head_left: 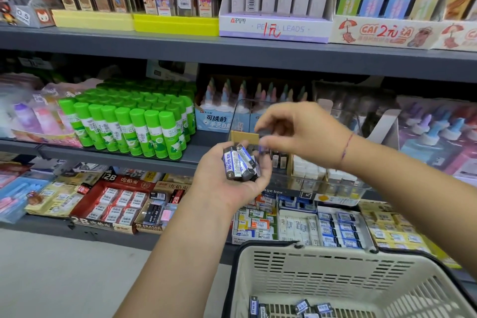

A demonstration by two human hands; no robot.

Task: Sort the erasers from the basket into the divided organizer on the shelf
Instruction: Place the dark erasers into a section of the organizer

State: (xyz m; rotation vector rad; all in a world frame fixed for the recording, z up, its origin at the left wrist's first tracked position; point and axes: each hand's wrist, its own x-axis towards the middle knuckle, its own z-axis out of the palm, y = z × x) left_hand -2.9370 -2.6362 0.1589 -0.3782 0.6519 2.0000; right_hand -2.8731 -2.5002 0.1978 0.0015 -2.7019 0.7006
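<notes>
Cream basket point(335, 253) (few erasers point(302, 307) inside) sits below the clear organizer point(343, 186) on the grey shelf point(116, 157). Before the organizer, left hand point(227, 183) grips several erasers; right hand point(304, 134) pinches one, blurred.

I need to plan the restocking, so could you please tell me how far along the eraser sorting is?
Done: the clear divided organizer is partly filled. In hand: the left hand grips a bunch of black erasers in blue-and-white sleeves; the right hand seems to pinch one above the organizer. Left: several more lie in the cream plastic basket.
</notes>
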